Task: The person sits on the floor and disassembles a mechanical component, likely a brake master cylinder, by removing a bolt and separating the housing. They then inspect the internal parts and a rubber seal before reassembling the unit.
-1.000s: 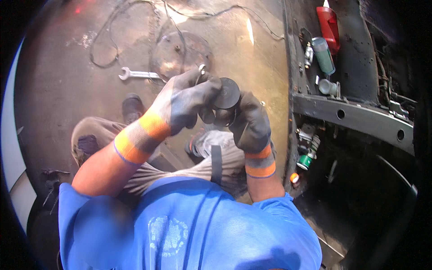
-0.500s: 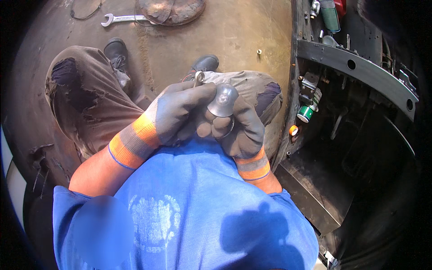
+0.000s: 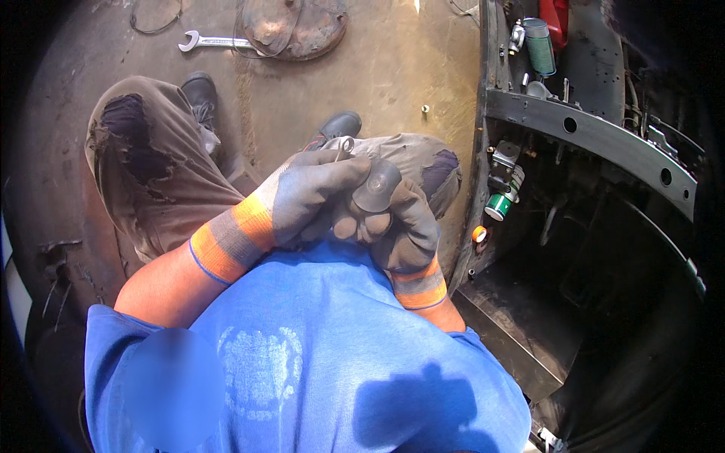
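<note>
Both my hands wear dark grey gloves with orange-striped cuffs and meet in front of my chest. Between them is a smooth, bell-shaped grey metal piece (image 3: pixel 377 187), its rounded end facing up. My left hand (image 3: pixel 311 192) is closed, with its thumb side against this piece. A small ring-ended metal piece (image 3: pixel 347 145) sticks out past the left hand's fingers; the rest of it is hidden. My right hand (image 3: pixel 410 230) wraps round the other side of the bell-shaped piece, some fingertips curled beneath it.
On the brown metal floor (image 3: pixel 377 60) lie an open-ended wrench (image 3: pixel 219 43), a rusty disc (image 3: pixel 310 30), thin wire and a small fitting (image 3: pixel 425 109). To the right, a dark metal frame (image 3: pixel 604 128) holds a green can (image 3: pixel 498 205), a greenish cylinder (image 3: pixel 539 47) and an orange tape roll (image 3: pixel 479 234).
The view has shifted slightly, so the floor and frame sit differently. The bell-shaped piece has tilted a little and looks darker. Both hands keep their grip.
</note>
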`<action>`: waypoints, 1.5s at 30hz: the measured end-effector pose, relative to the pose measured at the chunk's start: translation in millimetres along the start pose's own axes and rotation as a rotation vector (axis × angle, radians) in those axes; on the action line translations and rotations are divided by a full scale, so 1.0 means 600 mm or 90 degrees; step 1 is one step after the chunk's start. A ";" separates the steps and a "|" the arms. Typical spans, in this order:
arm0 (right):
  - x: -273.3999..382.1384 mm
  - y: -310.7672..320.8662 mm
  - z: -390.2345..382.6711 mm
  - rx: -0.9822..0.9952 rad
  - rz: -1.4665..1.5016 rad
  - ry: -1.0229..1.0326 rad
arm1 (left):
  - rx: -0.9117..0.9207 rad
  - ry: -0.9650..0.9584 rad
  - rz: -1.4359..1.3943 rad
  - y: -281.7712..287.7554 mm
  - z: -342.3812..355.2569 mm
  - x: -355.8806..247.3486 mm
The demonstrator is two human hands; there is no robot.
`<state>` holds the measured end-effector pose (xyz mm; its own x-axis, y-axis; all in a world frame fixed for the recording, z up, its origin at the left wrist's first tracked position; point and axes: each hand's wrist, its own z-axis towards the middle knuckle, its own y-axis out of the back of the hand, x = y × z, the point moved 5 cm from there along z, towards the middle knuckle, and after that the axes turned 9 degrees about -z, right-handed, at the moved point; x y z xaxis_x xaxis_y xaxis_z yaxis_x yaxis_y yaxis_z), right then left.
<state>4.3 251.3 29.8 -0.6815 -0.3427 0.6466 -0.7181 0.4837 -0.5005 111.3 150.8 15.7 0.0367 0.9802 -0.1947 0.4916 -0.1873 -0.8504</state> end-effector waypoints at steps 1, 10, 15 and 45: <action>0.001 0.001 -0.002 -0.010 -0.003 -0.003 | 0.002 -0.003 0.001 0.001 0.001 0.001; 0.016 -0.016 -0.004 -0.078 -0.060 0.010 | -0.056 -0.006 0.059 0.008 0.004 0.004; 0.014 -0.015 0.003 -0.074 -0.070 0.033 | -0.060 -0.002 0.075 0.016 0.011 0.011; 0.025 -0.025 0.005 -0.104 -0.202 0.061 | -0.066 -0.014 0.070 0.018 0.020 0.015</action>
<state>4.7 236.7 45.3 -0.4065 -0.4224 0.8101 -0.8541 0.4906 -0.1728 106.4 156.5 -1.2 0.0770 0.9523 -0.2952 0.5726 -0.2846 -0.7688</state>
